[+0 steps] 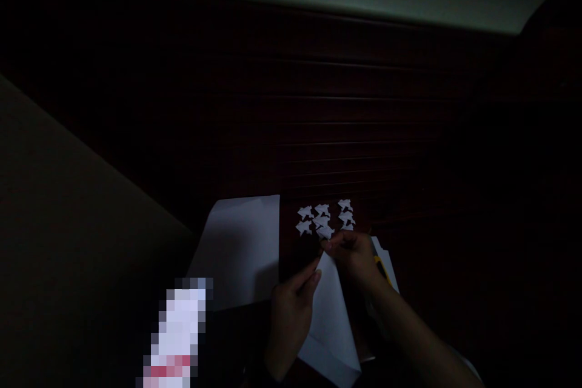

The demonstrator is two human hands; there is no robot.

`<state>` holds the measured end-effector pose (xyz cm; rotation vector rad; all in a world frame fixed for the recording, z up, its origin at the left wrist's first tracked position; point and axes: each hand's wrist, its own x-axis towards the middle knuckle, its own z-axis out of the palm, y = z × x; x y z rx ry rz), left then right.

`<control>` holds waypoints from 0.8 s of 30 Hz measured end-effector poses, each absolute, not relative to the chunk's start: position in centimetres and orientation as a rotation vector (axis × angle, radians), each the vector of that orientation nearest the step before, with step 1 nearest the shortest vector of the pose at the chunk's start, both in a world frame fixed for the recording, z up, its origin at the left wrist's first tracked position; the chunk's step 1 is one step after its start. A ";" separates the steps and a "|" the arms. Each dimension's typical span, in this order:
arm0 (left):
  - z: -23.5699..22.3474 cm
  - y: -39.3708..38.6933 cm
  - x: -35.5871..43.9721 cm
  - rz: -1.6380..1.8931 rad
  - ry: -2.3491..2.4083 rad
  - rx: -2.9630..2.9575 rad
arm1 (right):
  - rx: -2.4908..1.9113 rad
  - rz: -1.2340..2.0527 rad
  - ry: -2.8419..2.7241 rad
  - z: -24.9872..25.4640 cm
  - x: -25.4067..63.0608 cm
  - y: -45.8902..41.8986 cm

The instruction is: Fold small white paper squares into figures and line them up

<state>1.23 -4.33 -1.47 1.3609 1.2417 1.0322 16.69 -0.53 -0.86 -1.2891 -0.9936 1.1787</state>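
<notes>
A white sheet of paper (330, 312), folded over along a slant, comes to a narrow point at its top and hangs between both my hands. My left hand (293, 309) pinches its left edge just below that point. At the tip, my right hand (352, 251) holds the paper between thumb and fingers. Just beyond the tip lie several small white folded paper shapes (322, 221) with jagged outlines, set out in rough rows on the dark surface. The lowest ones are partly hidden behind my right hand.
Left of my hands lies a larger white sheet (245, 248). A yellow-handled tool (383, 269), its kind unclear, rests on white paper (391, 273) behind my right forearm. A blurred-out bright patch (177, 327) stands at lower left. Dark ribbed wood (336, 127) extends beyond; the scene is dim.
</notes>
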 end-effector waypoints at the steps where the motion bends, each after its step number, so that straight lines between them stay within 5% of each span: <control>1: -1.5 -4.3 1.2 1.024 1.229 1.337 | -1.282 1.188 -0.981 -0.9 16.7 -0.5; 24: -1.8 -4.1 1.2 1.070 1.213 1.296 | -1.254 1.324 -0.962 -0.7 16.6 -0.2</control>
